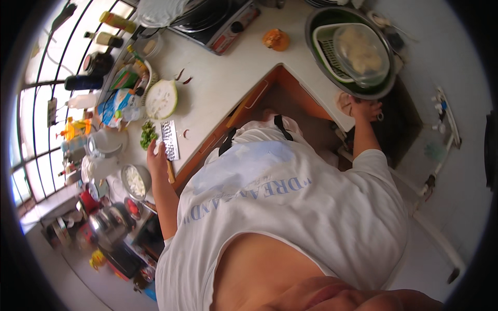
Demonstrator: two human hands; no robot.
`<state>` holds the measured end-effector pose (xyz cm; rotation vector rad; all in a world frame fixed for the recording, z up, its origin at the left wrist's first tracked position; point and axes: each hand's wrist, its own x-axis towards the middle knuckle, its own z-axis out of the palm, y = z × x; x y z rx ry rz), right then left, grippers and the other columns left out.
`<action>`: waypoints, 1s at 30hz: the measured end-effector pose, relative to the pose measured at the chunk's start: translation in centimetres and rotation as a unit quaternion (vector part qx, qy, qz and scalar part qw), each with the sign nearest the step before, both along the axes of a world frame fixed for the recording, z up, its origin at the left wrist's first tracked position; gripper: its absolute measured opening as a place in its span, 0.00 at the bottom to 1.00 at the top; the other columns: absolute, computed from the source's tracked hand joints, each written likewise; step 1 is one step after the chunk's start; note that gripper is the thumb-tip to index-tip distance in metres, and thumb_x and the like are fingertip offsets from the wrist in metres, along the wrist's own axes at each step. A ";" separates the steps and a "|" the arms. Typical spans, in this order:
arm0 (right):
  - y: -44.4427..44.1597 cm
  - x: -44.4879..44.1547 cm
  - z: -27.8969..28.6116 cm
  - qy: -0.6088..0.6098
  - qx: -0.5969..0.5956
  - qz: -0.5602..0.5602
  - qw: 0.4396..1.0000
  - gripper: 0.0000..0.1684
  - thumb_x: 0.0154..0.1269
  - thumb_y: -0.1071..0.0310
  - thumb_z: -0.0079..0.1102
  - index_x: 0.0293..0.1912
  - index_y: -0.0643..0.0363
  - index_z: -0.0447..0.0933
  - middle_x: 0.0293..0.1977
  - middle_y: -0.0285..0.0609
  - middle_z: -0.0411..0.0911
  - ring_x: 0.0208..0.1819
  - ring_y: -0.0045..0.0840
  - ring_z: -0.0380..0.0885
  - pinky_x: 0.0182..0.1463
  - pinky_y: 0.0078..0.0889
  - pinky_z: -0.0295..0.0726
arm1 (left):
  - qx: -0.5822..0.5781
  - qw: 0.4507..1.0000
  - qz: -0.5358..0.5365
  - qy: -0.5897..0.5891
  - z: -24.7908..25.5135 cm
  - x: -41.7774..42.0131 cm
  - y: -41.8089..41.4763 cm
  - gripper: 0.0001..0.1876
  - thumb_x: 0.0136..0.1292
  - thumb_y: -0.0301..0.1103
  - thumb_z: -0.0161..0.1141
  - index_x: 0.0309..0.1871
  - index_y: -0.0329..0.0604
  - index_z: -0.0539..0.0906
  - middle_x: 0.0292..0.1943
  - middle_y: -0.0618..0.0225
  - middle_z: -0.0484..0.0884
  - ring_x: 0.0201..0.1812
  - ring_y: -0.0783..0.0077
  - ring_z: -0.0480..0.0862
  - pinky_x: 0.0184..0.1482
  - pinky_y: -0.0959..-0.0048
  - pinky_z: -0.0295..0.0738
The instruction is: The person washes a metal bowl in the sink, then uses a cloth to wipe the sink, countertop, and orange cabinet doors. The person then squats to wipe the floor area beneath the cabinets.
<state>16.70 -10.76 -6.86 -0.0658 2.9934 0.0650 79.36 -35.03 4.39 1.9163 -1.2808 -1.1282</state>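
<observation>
My left hand (156, 152) rests at the worktop with its fingers apart, between a pile of chopped green vegetable (148, 135) and a cleaver (169, 140) with a patterned blade and wooden handle. Beyond them a cut winter melon (161, 99) shows its pale face. On the other side, my right hand (365, 109) is just below the rim of a large metal basin (311, 42), beside a beige, cloth-like thing (344, 103); whether it grips this is unclear. Inside the basin, a clear plastic container (360, 54) of pale food sits over a green-and-white draining basket (325, 35).
A metal bowl of white pieces (136, 182) stands near my left forearm. Bottles and packets (120, 105) crowd the barred window. A stove (221, 31) and an orange cut squash (276, 39) are ahead. An orange cabinet door (255, 95) hangs open below the worktop.
</observation>
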 end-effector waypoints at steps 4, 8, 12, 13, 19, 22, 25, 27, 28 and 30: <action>2.5 -4.1 -8.3 0.043 -0.042 0.166 0.984 0.54 0.53 0.30 0.54 0.70 0.52 0.55 0.72 0.57 0.41 0.73 0.50 0.41 0.72 0.52 0.51 | -0.027 0.992 -0.076 -0.093 0.4 -0.5 0.5 0.26 0.65 0.34 0.61 0.65 0.39 0.69 0.57 0.63 0.77 0.36 0.79 0.79 0.41 0.78 0.74; 0.8 1.5 -9.1 0.043 -0.053 0.204 0.977 0.37 0.60 0.55 0.53 0.67 0.56 0.61 0.72 0.50 0.47 0.72 0.51 0.46 0.73 0.49 0.50 | -0.030 0.990 -0.074 -0.119 1.1 0.9 2.8 0.25 0.66 0.33 0.61 0.64 0.37 0.70 0.56 0.62 0.78 0.36 0.79 0.79 0.42 0.78 0.74; 1.4 6.0 -11.3 0.118 -0.176 0.286 0.934 0.29 0.54 0.68 0.54 0.58 0.61 0.69 0.69 0.48 0.56 0.69 0.54 0.53 0.71 0.52 0.53 | 0.003 0.988 -0.058 -0.145 1.7 -0.4 4.9 0.24 0.65 0.33 0.61 0.62 0.35 0.72 0.48 0.64 0.81 0.36 0.82 0.78 0.42 0.81 0.73; 1.2 6.7 -11.3 0.117 -0.182 0.308 0.927 0.29 0.54 0.68 0.54 0.58 0.61 0.69 0.69 0.47 0.56 0.69 0.53 0.53 0.72 0.51 0.53 | -0.003 0.990 -0.056 -0.128 1.1 0.0 5.3 0.23 0.65 0.33 0.61 0.61 0.35 0.72 0.48 0.64 0.81 0.36 0.82 0.78 0.42 0.81 0.73; -2.4 9.5 -9.9 0.005 -0.319 0.509 0.799 0.28 0.57 0.74 0.51 0.60 0.59 0.68 0.67 0.47 0.60 0.68 0.49 0.57 0.71 0.47 0.57 | -0.012 0.989 -0.076 -0.127 -2.8 2.3 7.3 0.22 0.65 0.34 0.61 0.60 0.35 0.74 0.48 0.63 0.82 0.39 0.79 0.79 0.44 0.78 0.74; -3.5 10.8 -8.1 -0.057 -0.320 0.499 0.804 0.28 0.60 0.75 0.50 0.61 0.60 0.67 0.64 0.48 0.64 0.66 0.47 0.62 0.70 0.43 0.60 | 0.001 0.989 -0.081 -0.122 -3.8 2.7 8.2 0.21 0.65 0.35 0.61 0.59 0.36 0.75 0.48 0.65 0.82 0.39 0.78 0.80 0.44 0.78 0.75; -4.1 8.4 -8.3 0.039 -0.263 0.451 0.852 0.29 0.60 0.74 0.50 0.62 0.59 0.67 0.65 0.48 0.62 0.67 0.46 0.59 0.71 0.41 0.59 | 0.012 0.992 -0.077 -0.103 -5.9 3.8 9.0 0.21 0.65 0.35 0.61 0.58 0.36 0.76 0.48 0.63 0.82 0.42 0.75 0.82 0.46 0.77 0.76; -4.8 7.6 -8.4 0.052 -0.184 0.380 0.905 0.28 0.60 0.74 0.51 0.62 0.58 0.67 0.66 0.47 0.61 0.69 0.46 0.56 0.71 0.40 0.58 | 0.020 0.991 -0.097 -0.091 -7.1 3.9 9.2 0.21 0.65 0.35 0.61 0.58 0.35 0.75 0.48 0.60 0.82 0.45 0.72 0.83 0.49 0.75 0.76; -5.1 6.7 -9.9 0.060 -0.225 0.336 0.913 0.28 0.60 0.73 0.51 0.62 0.57 0.68 0.67 0.45 0.60 0.69 0.46 0.55 0.72 0.43 0.55 | 0.030 0.993 -0.101 -0.061 -7.2 3.1 9.0 0.21 0.65 0.35 0.61 0.58 0.34 0.75 0.48 0.58 0.82 0.46 0.71 0.83 0.50 0.75 0.76; -5.0 6.4 -12.0 0.084 -0.204 0.371 0.902 0.28 0.60 0.72 0.50 0.61 0.57 0.68 0.68 0.44 0.60 0.70 0.46 0.55 0.72 0.47 0.54 | 0.044 0.990 -0.116 -0.064 -6.5 1.8 8.6 0.21 0.66 0.34 0.60 0.58 0.33 0.75 0.49 0.57 0.82 0.47 0.70 0.82 0.51 0.74 0.76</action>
